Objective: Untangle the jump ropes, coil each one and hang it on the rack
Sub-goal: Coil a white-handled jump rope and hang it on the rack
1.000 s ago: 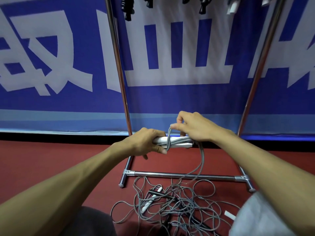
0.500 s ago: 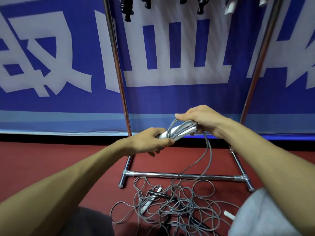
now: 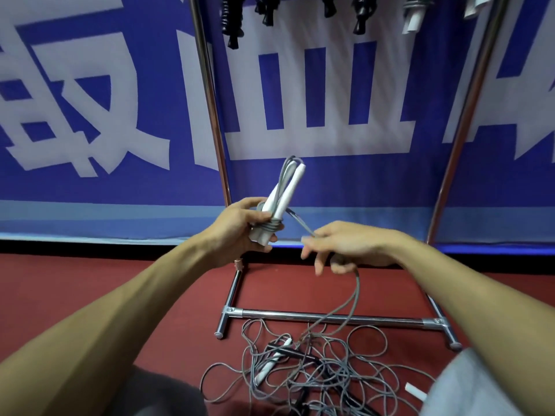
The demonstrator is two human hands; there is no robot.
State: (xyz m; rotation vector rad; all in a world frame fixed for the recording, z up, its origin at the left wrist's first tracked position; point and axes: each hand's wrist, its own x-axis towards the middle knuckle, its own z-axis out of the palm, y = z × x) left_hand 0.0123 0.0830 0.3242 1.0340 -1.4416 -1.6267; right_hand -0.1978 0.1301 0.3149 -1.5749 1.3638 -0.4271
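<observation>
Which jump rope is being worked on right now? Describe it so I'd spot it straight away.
Find the chrome rack before the blue banner. Beside its left pole the left hand grips two white handles pointing up, grey cord wound round their lower ends. Unlike the loose tangle on the floor, this rope is bundled and in a hand.

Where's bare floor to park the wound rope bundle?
Open red floor left of the rack's left foot, between banner and left forearm. Smaller bare strip behind the crossbar, under the right hand. Crowded in front of the crossbar: rope tangle fills it.
</observation>
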